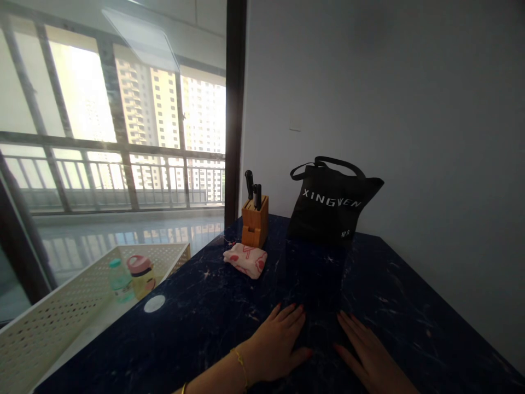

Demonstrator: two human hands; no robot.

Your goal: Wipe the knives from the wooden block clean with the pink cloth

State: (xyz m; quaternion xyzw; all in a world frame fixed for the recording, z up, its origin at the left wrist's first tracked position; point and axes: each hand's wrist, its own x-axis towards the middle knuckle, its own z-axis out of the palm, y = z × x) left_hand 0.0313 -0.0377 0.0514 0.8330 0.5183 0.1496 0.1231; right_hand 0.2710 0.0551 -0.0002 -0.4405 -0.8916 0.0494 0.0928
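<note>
Here | patterned cloth [246,260] beyond left fingers [288,318], apart | these slightly spread | right fingers [353,330] close together, thumb out

At the far end of your table [197,323], the bag [328,205] stands to the right, before the wall [422,137]; left of it is the block [255,227] with knives [250,186] in it. The cloth [246,260] lies before the block. Near your table's left edge is the disc [155,303]; beyond that edge, the basket [53,328] holds the bottle [121,282], with the cup [141,276] to its right.
</note>
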